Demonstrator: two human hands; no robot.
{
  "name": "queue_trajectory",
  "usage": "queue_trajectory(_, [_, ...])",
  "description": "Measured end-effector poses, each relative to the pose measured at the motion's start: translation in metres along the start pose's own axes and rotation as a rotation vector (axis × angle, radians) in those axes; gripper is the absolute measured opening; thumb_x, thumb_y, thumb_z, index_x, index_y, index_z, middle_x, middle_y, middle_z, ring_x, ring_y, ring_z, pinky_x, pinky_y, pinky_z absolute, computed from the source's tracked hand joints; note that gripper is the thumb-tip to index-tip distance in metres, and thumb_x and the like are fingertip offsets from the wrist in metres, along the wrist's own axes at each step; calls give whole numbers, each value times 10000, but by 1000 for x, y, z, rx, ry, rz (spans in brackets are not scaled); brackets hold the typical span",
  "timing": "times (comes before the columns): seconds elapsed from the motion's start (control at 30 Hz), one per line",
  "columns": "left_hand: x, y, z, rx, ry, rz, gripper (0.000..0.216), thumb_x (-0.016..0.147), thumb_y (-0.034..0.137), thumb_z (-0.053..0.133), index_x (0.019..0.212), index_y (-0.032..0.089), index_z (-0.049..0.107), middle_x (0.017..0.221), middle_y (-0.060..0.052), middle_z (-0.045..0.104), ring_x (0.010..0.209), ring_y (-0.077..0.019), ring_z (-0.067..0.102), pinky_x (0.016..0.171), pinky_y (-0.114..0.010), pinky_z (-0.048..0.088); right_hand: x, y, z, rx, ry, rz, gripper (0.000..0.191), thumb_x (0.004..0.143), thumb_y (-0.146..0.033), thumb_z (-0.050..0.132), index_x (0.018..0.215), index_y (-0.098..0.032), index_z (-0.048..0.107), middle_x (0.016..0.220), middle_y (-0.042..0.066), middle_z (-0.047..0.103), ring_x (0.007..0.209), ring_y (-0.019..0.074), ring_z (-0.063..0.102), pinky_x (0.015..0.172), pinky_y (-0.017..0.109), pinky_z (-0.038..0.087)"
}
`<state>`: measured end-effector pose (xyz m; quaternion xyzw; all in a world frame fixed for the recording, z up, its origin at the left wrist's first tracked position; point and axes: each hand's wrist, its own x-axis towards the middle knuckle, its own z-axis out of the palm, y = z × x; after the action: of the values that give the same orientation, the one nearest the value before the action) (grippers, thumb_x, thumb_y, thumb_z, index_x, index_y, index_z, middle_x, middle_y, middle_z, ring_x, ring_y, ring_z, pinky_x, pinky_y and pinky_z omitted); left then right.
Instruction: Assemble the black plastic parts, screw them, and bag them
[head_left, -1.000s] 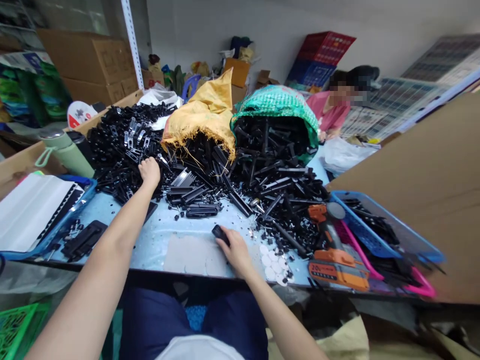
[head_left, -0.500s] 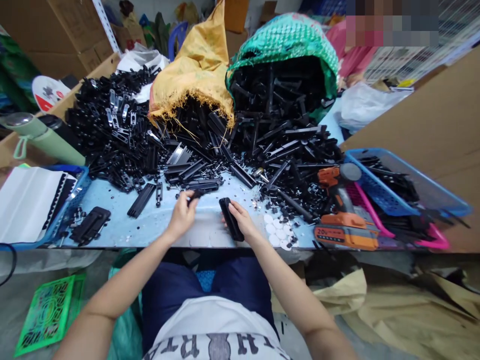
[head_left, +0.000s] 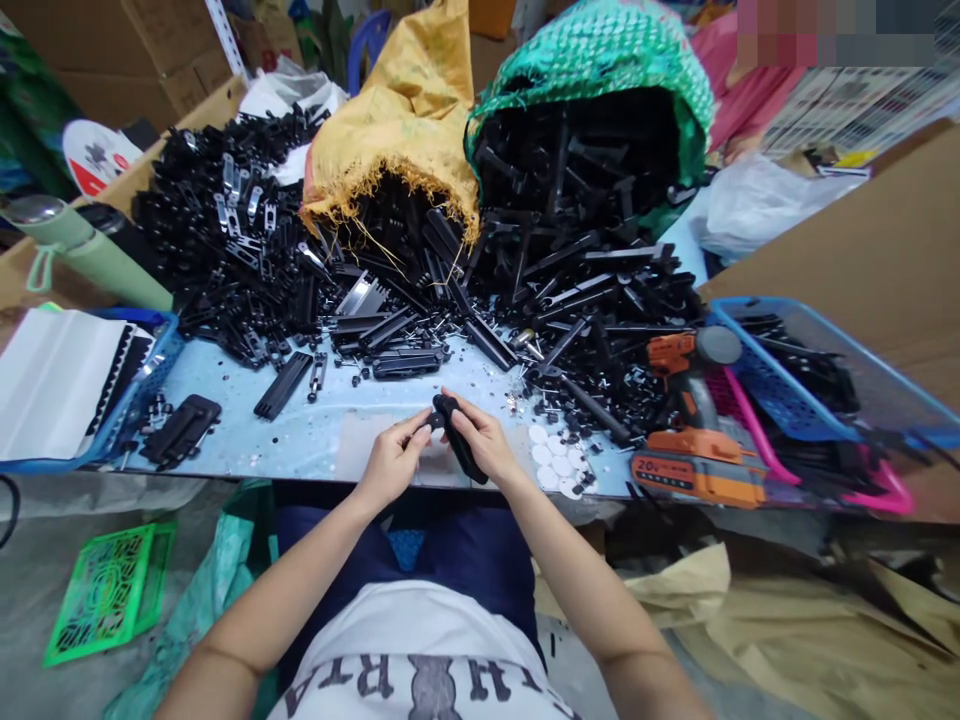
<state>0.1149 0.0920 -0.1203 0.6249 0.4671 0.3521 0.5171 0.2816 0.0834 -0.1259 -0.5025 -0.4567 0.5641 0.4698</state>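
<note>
My right hand [head_left: 484,437] is closed round a long black plastic part [head_left: 463,450], tilted near the table's front edge. Against its upper end my left hand [head_left: 395,455] pinches a small black piece [head_left: 435,420], mostly covered by the fingers. Whether the two pieces are joined I cannot tell. Just right of my right hand lie several white round discs [head_left: 553,460]. A long grooved black part [head_left: 283,385] and a narrow black clip [head_left: 317,377] rest on the blue table top [head_left: 240,430] to the left.
Black parts spill from a yellow sack [head_left: 397,130] and a green sack [head_left: 600,60] across the back. An orange cordless drill [head_left: 697,465] stands at right beside a blue basket [head_left: 795,390]. A blue tray [head_left: 161,365] holds papers at left. A person's pink sleeve [head_left: 757,100] shows behind.
My left hand has moved right and toward me with the small black piece, meeting the long part. My right hand still holds that part in nearly the same place. The view has shifted slightly.
</note>
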Motion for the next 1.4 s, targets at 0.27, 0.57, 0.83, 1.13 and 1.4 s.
queue_trajectory(0.27, [-8, 14, 5, 264, 157, 326, 357, 900, 299, 441, 1231, 229, 554, 931, -71, 565, 884, -163, 555, 820, -300, 453, -1, -15, -6, -490, -112, -481, 449, 810, -359, 592, 1237, -222, 563, 968, 57, 637, 780, 135, 573, 756, 293, 486])
queue_trajectory(0.57, [-6, 21, 9, 63, 241, 330, 339, 904, 368, 428, 1144, 206, 603, 995, -90, 582, 920, -179, 557, 837, -333, 459, -13, -1, 19, -479, 99, -551, 513, 862, -444, 495, 1314, -203, 480, 978, 87, 620, 889, 179, 567, 805, 323, 472])
queue_trajectory(0.83, [-9, 22, -32, -520, -406, -445, 480, 649, 524, 708, 847, 96, 623, 554, -10, 561, 430, -79, 498, 420, -184, 368, -19, 2, -14, -604, -118, -737, 503, 854, -418, 525, 1308, -204, 481, 926, 79, 608, 827, 163, 581, 744, 290, 486])
queue_trajectory(1.13, [-31, 21, -42, -322, -567, -528, 464, 739, 572, 589, 819, 115, 591, 459, -11, 558, 284, -59, 406, 289, -151, 189, -33, -17, -36, -1011, -262, -926, 481, 868, -409, 505, 1318, -242, 466, 911, 69, 581, 779, 135, 543, 692, 236, 448])
queue_trajectory(1.4, [-24, -8, -105, 231, -140, -492, 494, 631, 646, 592, 688, 158, 539, 438, 13, 527, 309, -103, 451, 313, -189, 301, -26, 8, -83, -1473, -229, -600, 449, 895, -458, 423, 1265, -229, 535, 801, 71, 578, 696, 140, 497, 702, 262, 396])
